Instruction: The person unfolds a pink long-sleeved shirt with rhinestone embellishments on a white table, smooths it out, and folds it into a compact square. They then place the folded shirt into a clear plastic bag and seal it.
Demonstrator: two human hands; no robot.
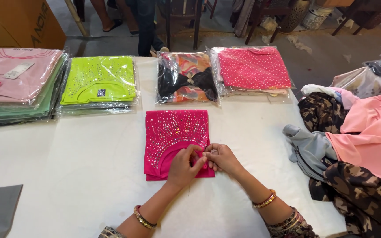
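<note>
Several bagged garments lay in a row along the far side of the white table (pixel 89 167). At the far left sat a stack of folded pale pink and green tops (pixel 16 83) in clear bags, and just beside it a lime green top (pixel 98 79) with studded trim, also bagged. Nearer the person, at the table's middle, lay a folded magenta top (pixel 176 132) with sparkling stones fanned around its neckline, out of any bag and flat on the cloth.

The left hand (pixel 184 166) rested on the lower edge of that magenta top, fingers curled and pinched together at the neckline, gripping a small bit of the fabric or something at it; what exactly was too small to tell. The right hand (pixel 222 158) met it there, fingertips closed in a pinch against the left hand's fingers, touching the same spot on the garment. Both wrists wore bangles.

Beyond the magenta top lay a bagged multicoloured garment with a black centre (pixel 186 78), then a bagged pink dotted top (pixel 252 68). At the far right a loose heap of clothes (pixel 353 145), camouflage, grey and peach, spilled over the table's edge, well apart from the hands.
</note>
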